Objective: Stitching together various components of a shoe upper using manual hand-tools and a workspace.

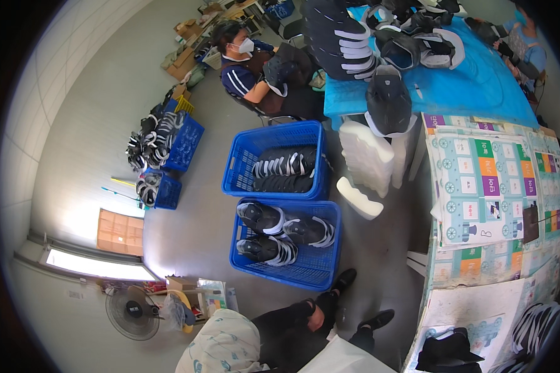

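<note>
Two legs in dark trousers (286, 332) with black shoes (376, 319) come in at the lower middle. A small patch of bare skin (315, 320) shows by one knee; it may be my left hand resting there, but its fingers cannot be made out. My right hand does not show. Just ahead of the feet, a blue crate (286, 281) holds three black shoe uppers with white trim (309, 230). Behind it, a second blue crate (227, 180) contains stacked black uppers (286, 163). Neither crate is touched by a hand.
Right lies a table covered with printed sheets (470, 186); beyond, a blue-covered table (479, 84) bears shoe uppers (389, 99). White foam pieces (359, 199) stand beside it. A seated co-worker (249, 78) holds dark material. A fan (132, 309) and patterned cloth (224, 342) are lower left.
</note>
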Action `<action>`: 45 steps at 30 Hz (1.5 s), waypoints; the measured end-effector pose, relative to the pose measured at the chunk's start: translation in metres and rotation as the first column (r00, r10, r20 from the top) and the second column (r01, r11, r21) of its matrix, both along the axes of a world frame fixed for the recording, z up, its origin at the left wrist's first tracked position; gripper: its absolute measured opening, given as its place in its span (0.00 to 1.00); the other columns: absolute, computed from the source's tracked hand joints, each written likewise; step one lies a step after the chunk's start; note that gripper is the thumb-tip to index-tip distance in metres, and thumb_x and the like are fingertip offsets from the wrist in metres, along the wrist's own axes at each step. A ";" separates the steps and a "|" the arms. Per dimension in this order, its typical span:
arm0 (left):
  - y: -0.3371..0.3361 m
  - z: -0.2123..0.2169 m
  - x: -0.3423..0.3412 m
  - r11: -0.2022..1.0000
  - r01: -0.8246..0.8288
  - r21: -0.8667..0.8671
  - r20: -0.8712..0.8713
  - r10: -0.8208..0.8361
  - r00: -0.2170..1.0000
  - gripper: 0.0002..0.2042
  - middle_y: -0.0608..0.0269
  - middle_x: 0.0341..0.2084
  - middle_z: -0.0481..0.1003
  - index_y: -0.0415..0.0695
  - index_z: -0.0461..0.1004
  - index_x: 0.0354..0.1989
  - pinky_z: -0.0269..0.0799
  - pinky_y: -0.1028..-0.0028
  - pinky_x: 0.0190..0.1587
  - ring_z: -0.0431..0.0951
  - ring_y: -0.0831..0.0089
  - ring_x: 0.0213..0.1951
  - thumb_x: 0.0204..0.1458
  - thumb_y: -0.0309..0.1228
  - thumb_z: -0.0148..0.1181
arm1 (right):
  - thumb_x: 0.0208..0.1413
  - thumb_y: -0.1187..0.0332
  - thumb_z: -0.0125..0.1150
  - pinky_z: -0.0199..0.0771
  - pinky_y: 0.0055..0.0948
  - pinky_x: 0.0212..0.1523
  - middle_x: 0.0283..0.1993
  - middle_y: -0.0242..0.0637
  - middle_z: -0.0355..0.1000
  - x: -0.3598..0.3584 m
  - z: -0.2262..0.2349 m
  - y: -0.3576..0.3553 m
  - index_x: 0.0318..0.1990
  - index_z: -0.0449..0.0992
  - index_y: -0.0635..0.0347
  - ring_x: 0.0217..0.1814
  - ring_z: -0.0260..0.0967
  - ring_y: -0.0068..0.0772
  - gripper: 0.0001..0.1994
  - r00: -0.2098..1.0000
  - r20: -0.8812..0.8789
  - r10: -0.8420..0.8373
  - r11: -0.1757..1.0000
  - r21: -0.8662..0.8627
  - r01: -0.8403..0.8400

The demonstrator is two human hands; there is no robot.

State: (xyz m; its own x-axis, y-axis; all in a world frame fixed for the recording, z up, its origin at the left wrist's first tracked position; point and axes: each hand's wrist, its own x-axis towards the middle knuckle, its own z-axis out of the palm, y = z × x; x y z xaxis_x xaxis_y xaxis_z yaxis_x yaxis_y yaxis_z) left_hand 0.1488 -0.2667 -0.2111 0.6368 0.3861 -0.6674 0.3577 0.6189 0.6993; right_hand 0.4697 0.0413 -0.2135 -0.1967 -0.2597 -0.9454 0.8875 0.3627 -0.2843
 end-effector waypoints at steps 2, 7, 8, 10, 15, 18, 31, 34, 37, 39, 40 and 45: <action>0.002 0.007 -0.006 1.000 -0.009 -0.018 0.082 0.011 0.997 0.15 0.59 0.33 0.84 0.42 0.84 0.38 0.76 0.63 0.45 0.83 0.66 0.40 0.58 0.43 0.65 | 0.67 0.48 0.60 0.72 0.35 0.32 0.33 0.33 0.77 0.007 0.008 0.009 0.37 0.80 0.54 0.30 0.73 0.32 0.18 1.000 0.017 -0.023 0.996 -0.080 0.024; 0.008 0.019 -0.018 0.914 -0.404 -0.039 -0.022 0.404 0.915 0.13 0.60 0.31 0.83 0.42 0.82 0.38 0.76 0.63 0.42 0.83 0.67 0.38 0.59 0.41 0.65 | 0.68 0.49 0.61 0.71 0.32 0.30 0.31 0.31 0.77 0.028 0.007 0.028 0.35 0.79 0.54 0.27 0.72 0.29 0.18 1.000 -0.017 -0.024 0.817 -0.576 0.010; 0.007 0.016 -0.021 0.909 -0.416 -0.034 -0.025 0.416 0.909 0.13 0.60 0.31 0.83 0.42 0.82 0.38 0.76 0.63 0.42 0.83 0.67 0.38 0.59 0.41 0.65 | 0.67 0.49 0.63 0.70 0.30 0.26 0.29 0.31 0.76 0.030 0.005 0.033 0.36 0.78 0.55 0.23 0.70 0.27 0.18 0.980 -0.080 -0.181 0.955 -0.254 0.155; -0.001 0.001 -0.025 0.597 -0.766 0.239 -0.347 0.789 0.507 0.15 0.51 0.36 0.83 0.43 0.81 0.38 0.77 0.59 0.45 0.83 0.53 0.40 0.59 0.44 0.64 | 0.67 0.50 0.61 0.74 0.38 0.31 0.31 0.38 0.77 0.026 0.000 0.035 0.38 0.78 0.55 0.27 0.74 0.37 0.17 0.943 -0.178 -0.280 0.960 -0.074 0.271; -0.049 -0.082 -0.035 0.609 -0.693 0.386 -0.733 0.659 0.171 0.16 0.47 0.47 0.79 0.43 0.76 0.48 0.75 0.53 0.53 0.80 0.48 0.52 0.57 0.40 0.64 | 0.66 0.47 0.62 0.74 0.40 0.37 0.34 0.42 0.77 -0.014 -0.001 0.057 0.47 0.77 0.53 0.35 0.76 0.44 0.19 0.878 -0.477 -0.043 0.866 0.419 0.271; -0.081 -0.134 -0.028 0.721 -0.638 0.270 -0.862 0.477 0.174 0.23 0.42 0.52 0.76 0.42 0.74 0.53 0.75 0.52 0.57 0.78 0.44 0.55 0.55 0.44 0.67 | 0.64 0.45 0.63 0.75 0.41 0.41 0.37 0.45 0.77 -0.040 0.000 0.057 0.52 0.77 0.52 0.40 0.77 0.48 0.22 0.823 -0.568 0.014 0.771 0.531 0.352; -0.117 -0.206 -0.017 0.743 -0.536 0.401 -0.817 0.555 0.158 0.31 0.40 0.46 0.81 0.36 0.80 0.47 0.75 0.52 0.56 0.79 0.43 0.52 0.58 0.59 0.62 | 0.69 0.49 0.57 0.76 0.56 0.39 0.34 0.55 0.78 -0.020 -0.046 -0.003 0.37 0.78 0.59 0.38 0.77 0.64 0.21 0.628 -0.710 0.318 0.726 0.609 0.320; -0.133 -0.202 -0.024 0.798 -0.528 0.290 -0.821 0.491 0.292 0.35 0.41 0.50 0.81 0.38 0.82 0.49 0.76 0.53 0.57 0.80 0.45 0.54 0.57 0.64 0.60 | 0.69 0.47 0.56 0.76 0.56 0.42 0.37 0.55 0.79 -0.003 -0.046 -0.010 0.38 0.78 0.59 0.41 0.77 0.64 0.22 0.631 -0.664 0.402 0.712 0.660 0.241; -0.152 -0.202 -0.029 0.749 -0.612 0.256 -0.870 0.455 0.193 0.39 0.41 0.51 0.81 0.39 0.83 0.50 0.76 0.54 0.57 0.81 0.45 0.54 0.56 0.68 0.57 | 0.68 0.46 0.56 0.76 0.55 0.44 0.37 0.55 0.79 0.008 -0.049 -0.014 0.38 0.79 0.59 0.43 0.77 0.64 0.23 0.611 -0.655 0.445 0.672 0.695 0.255; -0.163 -0.203 -0.029 0.670 -0.696 0.259 -0.890 0.445 0.097 0.41 0.42 0.53 0.80 0.39 0.82 0.53 0.76 0.54 0.59 0.80 0.47 0.57 0.55 0.70 0.56 | 0.67 0.44 0.56 0.75 0.55 0.45 0.38 0.55 0.79 0.010 -0.053 -0.015 0.38 0.80 0.59 0.44 0.77 0.63 0.24 0.631 -0.634 0.448 0.644 0.718 0.264; -0.166 -0.204 -0.028 0.641 -0.714 0.282 -0.881 0.467 0.071 0.41 0.44 0.54 0.80 0.39 0.82 0.54 0.75 0.54 0.60 0.80 0.48 0.58 0.55 0.71 0.55 | 0.67 0.44 0.56 0.75 0.54 0.45 0.39 0.55 0.79 0.009 -0.056 -0.015 0.38 0.80 0.59 0.44 0.77 0.63 0.24 0.643 -0.623 0.444 0.632 0.727 0.268; -0.171 -0.200 -0.016 0.597 -0.714 0.365 -0.867 0.497 -0.028 0.46 0.44 0.57 0.79 0.41 0.81 0.56 0.72 0.55 0.64 0.76 0.49 0.62 0.46 0.75 0.61 | 0.66 0.40 0.55 0.75 0.53 0.49 0.40 0.54 0.80 -0.007 -0.063 -0.017 0.38 0.82 0.58 0.47 0.77 0.62 0.27 0.709 -0.576 0.406 0.582 0.762 0.286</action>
